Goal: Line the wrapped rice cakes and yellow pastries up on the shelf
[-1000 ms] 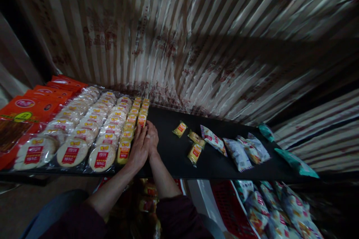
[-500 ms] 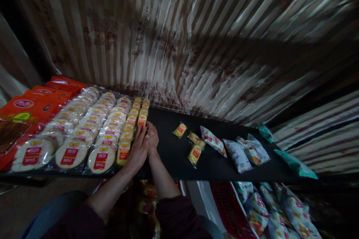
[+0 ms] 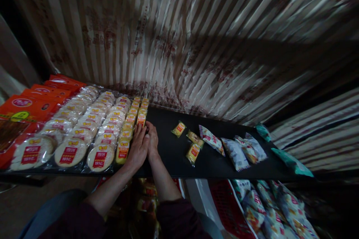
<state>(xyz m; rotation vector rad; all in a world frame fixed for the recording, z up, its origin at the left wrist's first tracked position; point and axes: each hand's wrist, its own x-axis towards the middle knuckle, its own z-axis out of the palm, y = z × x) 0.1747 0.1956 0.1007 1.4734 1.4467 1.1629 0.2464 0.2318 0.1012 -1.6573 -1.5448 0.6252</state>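
My left hand (image 3: 138,147) and my right hand (image 3: 152,142) are pressed close together at the near end of a narrow row of yellow-wrapped snack packets. Their bent fingers close around the lower part of the front snack packet (image 3: 141,118); its upper part and red label show above the fingertips. The palms' inner side and the packet's lower end are hidden. Just left of my left hand runs another row of yellow packets, the nearest packet (image 3: 122,150) standing upright. Beyond that are rows of round white rice crackers (image 3: 101,157) in clear wrappers.
Orange snack bags (image 3: 21,108) overlap at the shelf's left end. On the black shelf (image 3: 168,157), right of my hands, lie loose yellow packets (image 3: 178,129), white snack bags (image 3: 235,154) and green bags (image 3: 291,161). Below stands a red basket (image 3: 228,203) beside several bagged snacks. A striped curtain (image 3: 168,44) hangs behind.
The view has shifted very slightly. Both hands stay at the front of the yellow row, with only a small shift of the fingers.
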